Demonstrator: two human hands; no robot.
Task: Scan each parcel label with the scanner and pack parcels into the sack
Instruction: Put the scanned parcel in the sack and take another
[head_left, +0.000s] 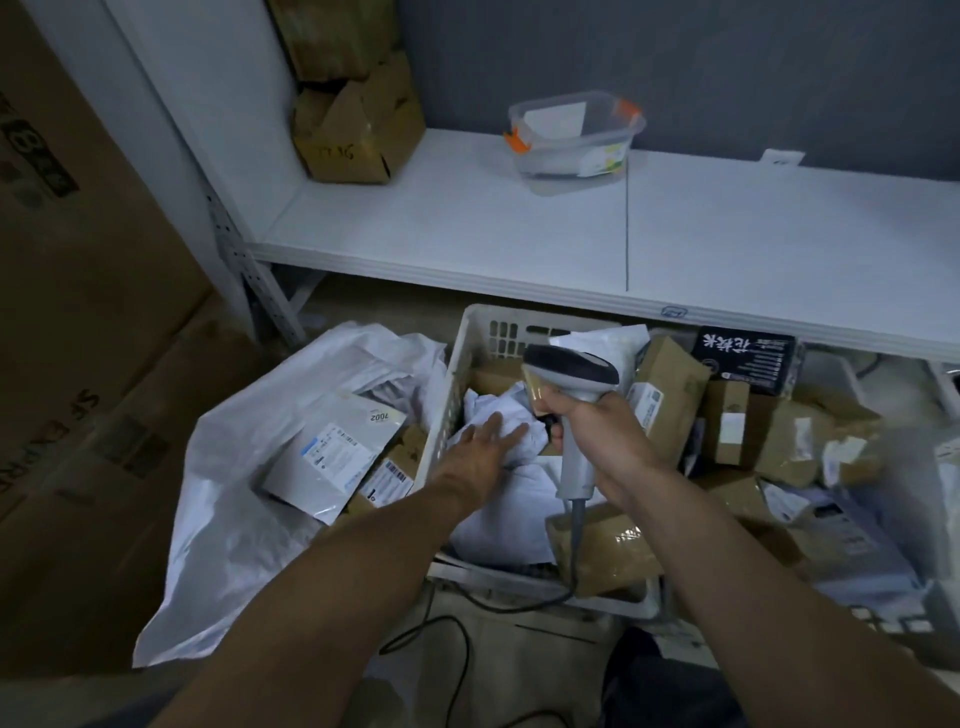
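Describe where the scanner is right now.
In the head view, the scanner sits centre frame, gripped by the right hand above the white basket, just right of the left hand resting on a white parcel.

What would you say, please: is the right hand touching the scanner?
Touching. The head view shows the right hand gripping the scanner by its handle, fingers curled round it.

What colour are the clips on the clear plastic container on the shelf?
The clips are orange; the head view shows them.

a white shelf (519, 228) runs below a grey-blue wall (675, 62), with big cardboard cartons (78, 312) stacked left in dim light.
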